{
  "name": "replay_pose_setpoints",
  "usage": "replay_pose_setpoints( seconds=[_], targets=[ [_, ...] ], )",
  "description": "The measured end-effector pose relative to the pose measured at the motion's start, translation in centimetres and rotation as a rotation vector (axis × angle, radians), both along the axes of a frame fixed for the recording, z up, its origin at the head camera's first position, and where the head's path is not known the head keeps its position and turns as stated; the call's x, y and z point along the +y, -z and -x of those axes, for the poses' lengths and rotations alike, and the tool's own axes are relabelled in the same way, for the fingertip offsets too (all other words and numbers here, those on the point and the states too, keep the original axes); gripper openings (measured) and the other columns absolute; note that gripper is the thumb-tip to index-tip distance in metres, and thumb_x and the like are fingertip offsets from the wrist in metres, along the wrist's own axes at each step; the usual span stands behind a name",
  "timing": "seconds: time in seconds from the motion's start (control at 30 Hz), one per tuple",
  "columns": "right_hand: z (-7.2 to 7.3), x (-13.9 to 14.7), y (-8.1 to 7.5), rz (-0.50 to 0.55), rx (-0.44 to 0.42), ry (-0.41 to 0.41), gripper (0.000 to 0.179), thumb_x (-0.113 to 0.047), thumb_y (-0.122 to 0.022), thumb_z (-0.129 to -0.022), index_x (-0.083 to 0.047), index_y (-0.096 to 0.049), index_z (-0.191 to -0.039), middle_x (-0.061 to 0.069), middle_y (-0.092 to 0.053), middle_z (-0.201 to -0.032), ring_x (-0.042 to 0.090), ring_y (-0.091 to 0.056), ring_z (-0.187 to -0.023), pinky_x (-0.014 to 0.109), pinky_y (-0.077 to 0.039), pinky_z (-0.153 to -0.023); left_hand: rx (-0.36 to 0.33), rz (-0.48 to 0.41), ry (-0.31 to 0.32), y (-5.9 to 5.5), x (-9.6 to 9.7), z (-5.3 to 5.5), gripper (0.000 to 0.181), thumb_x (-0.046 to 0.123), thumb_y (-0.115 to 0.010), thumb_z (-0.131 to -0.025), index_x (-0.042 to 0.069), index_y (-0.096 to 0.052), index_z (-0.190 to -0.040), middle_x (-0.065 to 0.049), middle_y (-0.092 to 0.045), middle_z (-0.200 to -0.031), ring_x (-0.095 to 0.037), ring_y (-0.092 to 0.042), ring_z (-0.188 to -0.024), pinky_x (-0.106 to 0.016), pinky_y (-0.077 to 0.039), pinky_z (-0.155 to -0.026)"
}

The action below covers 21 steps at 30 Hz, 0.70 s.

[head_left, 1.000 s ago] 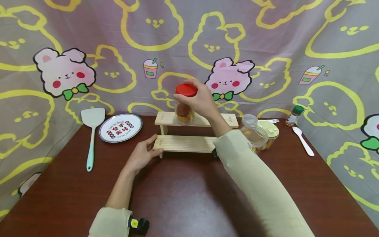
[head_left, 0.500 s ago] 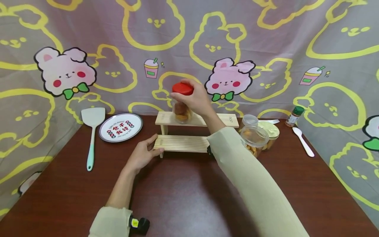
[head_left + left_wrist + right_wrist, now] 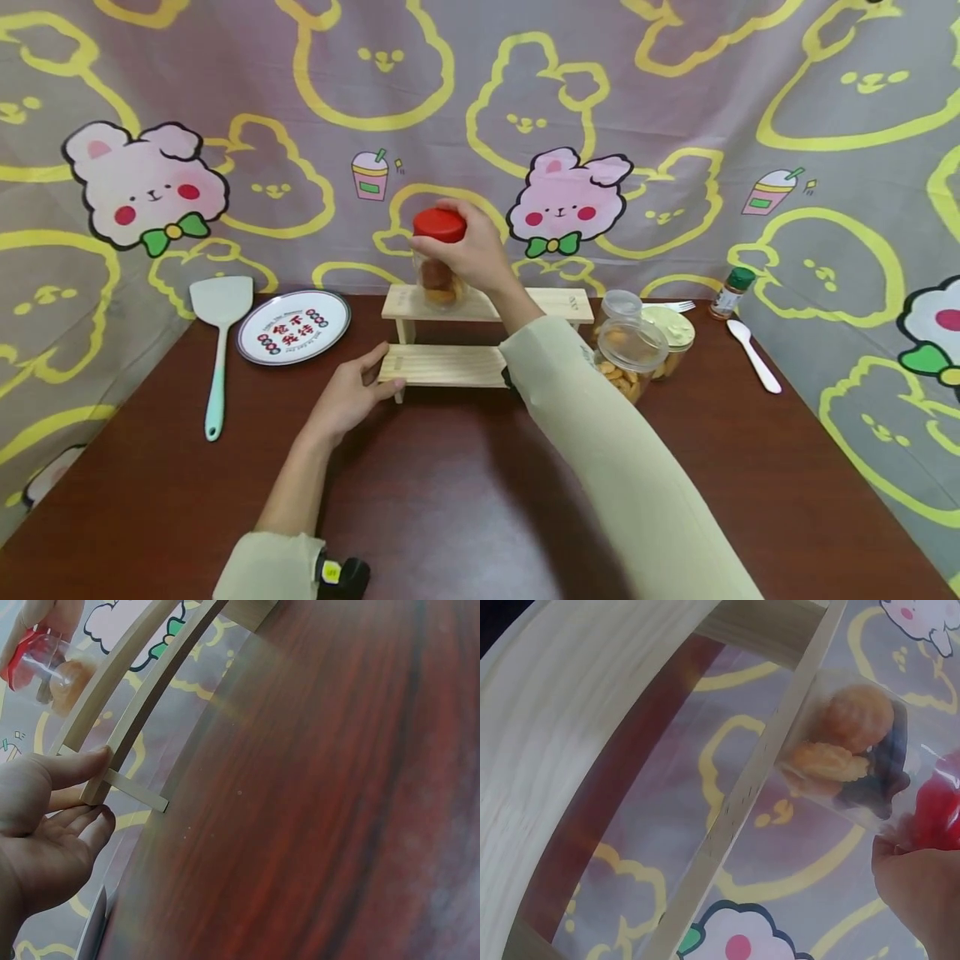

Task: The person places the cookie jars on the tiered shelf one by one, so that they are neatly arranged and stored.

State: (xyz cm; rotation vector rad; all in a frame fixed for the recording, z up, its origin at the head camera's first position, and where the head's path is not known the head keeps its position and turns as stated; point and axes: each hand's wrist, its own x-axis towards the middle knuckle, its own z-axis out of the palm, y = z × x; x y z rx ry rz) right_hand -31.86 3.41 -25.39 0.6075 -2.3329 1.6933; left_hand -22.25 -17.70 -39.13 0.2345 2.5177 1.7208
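Observation:
My right hand (image 3: 476,250) grips a clear jar (image 3: 438,283) by its red lid (image 3: 437,225). The jar's base overlaps the upper board (image 3: 517,305) of a two-tier wooden rack, toward the left end. Brown and golden baked pieces (image 3: 853,720) show through its wall in the right wrist view. My left hand (image 3: 347,398) holds the left end of the rack's lower board (image 3: 446,365), the thumb on one face and curled fingers on the other, as the left wrist view shows. My right forearm covers the lower board's right end.
Right of the rack stand clear jars, one with nuts or crackers (image 3: 624,367) and one with a pale lid (image 3: 671,327). Farther right are a fork (image 3: 675,306), a green-capped spice bottle (image 3: 731,293) and a white spoon (image 3: 753,357). A spatula (image 3: 221,321) and plate (image 3: 294,327) lie left.
My right hand has shifted the red-lidded jar left along the upper board. The left hand keeps its hold on the rack. The head view has turned slightly.

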Motion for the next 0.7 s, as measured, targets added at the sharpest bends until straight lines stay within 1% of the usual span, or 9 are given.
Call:
replay_pose_setpoints(
  seconds=[0.07, 0.23, 0.43, 0.57, 0.7],
  targets=[
    [0.12, -0.34, -0.01, 0.0, 0.006, -0.001, 0.07, -0.029, -0.084, -0.084, -0.008, -0.053, -0.143, 0.009, -0.059, -0.129, 0.023, -0.057, -0.114, 0.03, -0.056, -0.089, 0.002, 0.006, -0.008, -0.09, -0.17, -0.08, 0.075, 0.01, -0.072, -0.096, -0.006, -0.029, -0.156, -0.02, -0.029, -0.162, -0.034, -0.034, -0.144, -0.041, -0.038, -0.112],
    [0.01, -0.51, -0.02, -0.007, 0.003, 0.013, 0.071, -0.029, -0.084, -0.084, -0.009, -0.053, -0.144, 0.008, -0.058, -0.131, 0.023, -0.056, -0.115, 0.03, -0.056, -0.089, -0.007, -0.01, 0.012, -0.18, -0.09, -0.17, 0.076, 0.011, -0.071, -0.096, -0.007, -0.028, -0.155, -0.021, -0.027, -0.162, -0.035, -0.032, -0.145, -0.041, -0.037, -0.112],
    [-0.34, -0.82, -0.21, -0.005, -0.016, 0.021, 0.072, -0.033, -0.084, -0.084, -0.01, -0.052, -0.145, 0.007, -0.057, -0.133, 0.023, -0.055, -0.116, 0.031, -0.057, -0.088, 0.015, 0.017, 0.005, -0.18, -0.12, -0.22, 0.074, 0.011, -0.071, -0.096, -0.007, -0.03, -0.155, -0.02, -0.029, -0.161, -0.034, -0.032, -0.145, -0.042, -0.037, -0.113],
    [-0.34, -1.08, -0.2, 0.0, -0.02, 0.024, 0.073, -0.034, -0.084, -0.084, -0.011, -0.052, -0.145, 0.007, -0.056, -0.134, 0.022, -0.055, -0.116, 0.031, -0.057, -0.087, 0.017, 0.007, 0.009, -0.13, -0.09, -0.16, 0.074, 0.01, -0.071, -0.096, -0.008, -0.029, -0.155, -0.021, -0.029, -0.161, -0.034, -0.031, -0.145, -0.043, -0.037, -0.113],
    [-0.31, -1.16, -0.26, -0.008, -0.022, 0.023, 0.075, -0.036, -0.084, -0.083, -0.011, -0.052, -0.146, 0.007, -0.056, -0.133, 0.022, -0.055, -0.116, 0.031, -0.057, -0.087, 0.015, 0.005, -0.001, -0.09, -0.14, -0.25, 0.074, 0.008, -0.071, -0.096, -0.008, -0.029, -0.155, -0.021, -0.03, -0.161, -0.033, -0.032, -0.145, -0.042, -0.037, -0.113]
  ],
)
